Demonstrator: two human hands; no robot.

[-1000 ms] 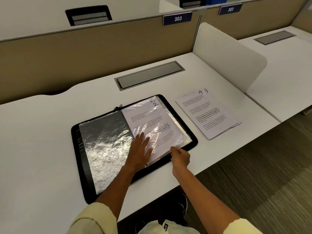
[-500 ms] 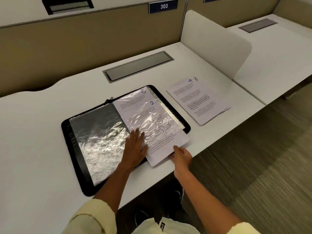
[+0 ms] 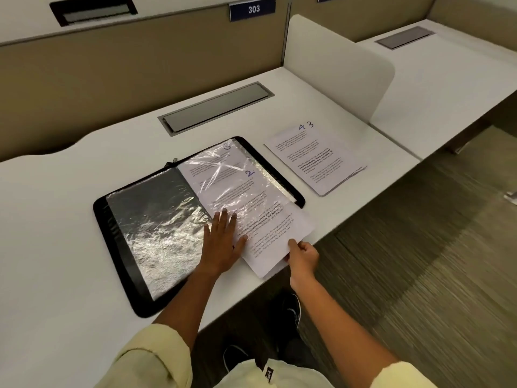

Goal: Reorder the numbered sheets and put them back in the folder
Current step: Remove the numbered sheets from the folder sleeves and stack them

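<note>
A: What are the hands doing, in the head view?

B: The left hand (image 3: 221,245) is lying flat, fingers straight and spread, pressing on the plastic sleeve (image 3: 223,189) at the centre of the frame. The right hand (image 3: 303,254), just right of it and lower, is pinching the near corner of the sheet marked 2 (image 3: 268,236), thumb on top, fingers curled beneath.

A: And where is that sheet sitting?

B: It is lying partly inside the sleeve and partly out: its lower end is sticking past the folder's near edge and hanging over the front edge of the bench (image 3: 56,247). The upper part, with the blue 2, is showing through the crinkled plastic. Another sheet marked 6 (image 3: 228,148) is peeking out behind it, toward the top of the sleeve.

A: The folder itself?

B: The black folder (image 3: 117,247) is lying open in the middle left of the frame, its left page an empty shiny sleeve.

A: Anything else?

B: A small stack of sheets (image 3: 316,161), topped with 4 and 3 in blue, is resting to the right of the folder, apart from it. A grey cable hatch (image 3: 216,106) is sitting above, and a sign reading 303 (image 3: 252,9) is showing at the top.
</note>
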